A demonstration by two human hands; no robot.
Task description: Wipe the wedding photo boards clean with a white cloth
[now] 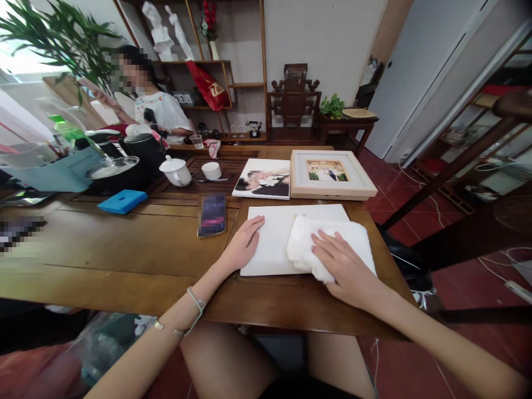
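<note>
A white flat board (pixel 274 238) lies on the wooden table (pixel 124 244) in front of me. My left hand (pixel 243 244) rests flat and open on the board's left edge, fingers stretched out. My right hand (pixel 347 266) lies flat with fingers spread on a folded white cloth (pixel 332 238) that covers the board's right part. Behind the board lie an unframed photo print (pixel 262 178) and a light wooden framed photo (pixel 330 174).
A phone (pixel 212 214) lies left of the board, a blue pad (pixel 123 201) further left. A white teapot (pixel 177 172), cup (pixel 211 170) and black kettles (pixel 143 152) stand on a tea tray. Another person (pixel 160 111) sits at the far side. Shelves and a carved chair (pixel 294 100) stand behind.
</note>
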